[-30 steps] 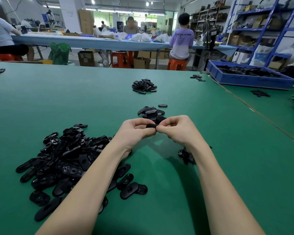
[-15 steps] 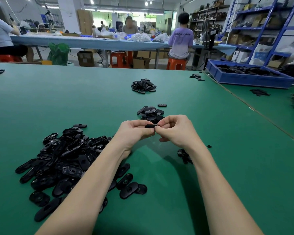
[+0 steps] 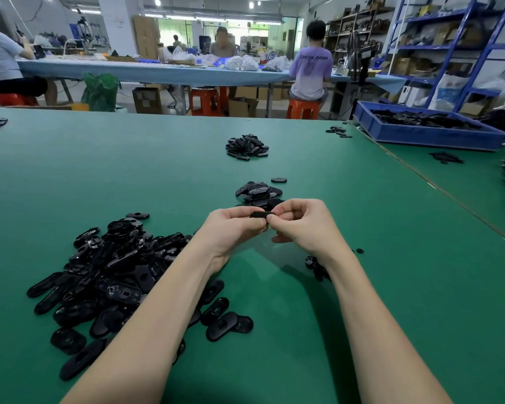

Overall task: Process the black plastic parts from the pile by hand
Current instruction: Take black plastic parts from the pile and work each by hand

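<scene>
A big pile of flat black oval plastic parts (image 3: 108, 272) lies on the green table (image 3: 99, 170) at my lower left. My left hand (image 3: 233, 228) and my right hand (image 3: 301, 225) meet above the table's middle, and both pinch one black part (image 3: 261, 214) held edge-on between their fingertips. Just beyond my hands sits a small heap of the same parts (image 3: 258, 193), with a single part (image 3: 279, 179) beside it. Small black scraps (image 3: 315, 265) lie under my right wrist, partly hidden by it.
Another heap of parts (image 3: 247, 147) sits farther back on the table. A blue crate (image 3: 420, 132) of black parts stands at the far right, past a seam in the table. People sit at a long blue table (image 3: 158, 72) behind.
Both hands stay together on the same part, with only a slight shift of my right fingers. The small scraps under my right wrist show a little more.
</scene>
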Demonstrator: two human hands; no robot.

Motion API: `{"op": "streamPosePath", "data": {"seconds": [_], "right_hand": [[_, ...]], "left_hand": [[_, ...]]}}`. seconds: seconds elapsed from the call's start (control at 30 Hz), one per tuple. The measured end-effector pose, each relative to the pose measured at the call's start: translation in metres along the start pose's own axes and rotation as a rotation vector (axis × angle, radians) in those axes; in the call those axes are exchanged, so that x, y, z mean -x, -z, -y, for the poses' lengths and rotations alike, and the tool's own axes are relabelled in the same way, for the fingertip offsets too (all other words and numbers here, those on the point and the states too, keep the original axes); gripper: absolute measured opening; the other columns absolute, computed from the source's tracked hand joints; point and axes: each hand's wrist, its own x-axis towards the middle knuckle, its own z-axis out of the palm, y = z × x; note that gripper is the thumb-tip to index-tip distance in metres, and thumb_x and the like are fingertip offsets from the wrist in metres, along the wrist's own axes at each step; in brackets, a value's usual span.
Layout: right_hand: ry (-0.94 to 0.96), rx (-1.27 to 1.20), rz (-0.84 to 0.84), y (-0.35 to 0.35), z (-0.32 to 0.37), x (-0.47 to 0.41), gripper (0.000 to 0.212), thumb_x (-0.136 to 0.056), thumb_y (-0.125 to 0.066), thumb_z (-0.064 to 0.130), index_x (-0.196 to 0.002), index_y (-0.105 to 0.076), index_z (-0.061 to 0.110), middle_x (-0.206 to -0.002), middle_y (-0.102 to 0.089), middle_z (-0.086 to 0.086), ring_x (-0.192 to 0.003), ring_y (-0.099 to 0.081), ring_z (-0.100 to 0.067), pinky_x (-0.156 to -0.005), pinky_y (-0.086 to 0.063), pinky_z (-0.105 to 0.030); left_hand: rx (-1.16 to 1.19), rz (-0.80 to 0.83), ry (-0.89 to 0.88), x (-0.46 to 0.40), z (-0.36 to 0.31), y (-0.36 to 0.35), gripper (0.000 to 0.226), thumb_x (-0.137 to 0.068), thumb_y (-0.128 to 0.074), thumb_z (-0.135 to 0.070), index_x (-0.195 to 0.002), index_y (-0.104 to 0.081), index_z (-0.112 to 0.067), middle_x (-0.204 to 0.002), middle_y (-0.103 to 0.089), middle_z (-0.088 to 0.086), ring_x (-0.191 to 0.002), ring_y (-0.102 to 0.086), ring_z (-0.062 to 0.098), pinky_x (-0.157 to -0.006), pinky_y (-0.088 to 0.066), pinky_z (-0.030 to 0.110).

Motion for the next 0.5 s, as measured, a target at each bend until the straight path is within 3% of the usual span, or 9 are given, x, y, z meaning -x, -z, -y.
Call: {"op": "streamPosePath", "data": {"seconds": [0.17, 0.5], "right_hand": [[-0.001, -0.050, 0.033, 0.0009, -0.0011, -0.0006, 0.009, -0.087, -0.077, 0.002, -0.082, -0.070, 0.006, -0.059, -0.068, 0.005, -0.051, -0.064, -0.009, -0.058, -0.060, -0.028], [0.035, 0.075, 0.010, -0.0008, -0.0047, -0.0034, 0.007, -0.083, -0.078, 0.010, -0.080, -0.071, 0.010, -0.063, -0.071, 0.004, -0.055, -0.071, -0.016, -0.071, -0.065, -0.047]], "left_hand": [[0.080, 0.023, 0.006, 0.0010, 0.0020, -0.0020, 0.021, -0.084, -0.063, 0.018, -0.090, -0.071, 0.000, -0.077, -0.074, 0.011, -0.070, -0.072, 0.015, -0.071, -0.058, 0.017], [-0.084, 0.003, -0.057, -0.0016, 0.0043, 0.0004, 0.017, -0.084, -0.070, 0.010, -0.091, -0.073, -0.005, -0.077, -0.075, 0.007, -0.069, -0.071, 0.011, -0.068, -0.055, 0.015]]}}
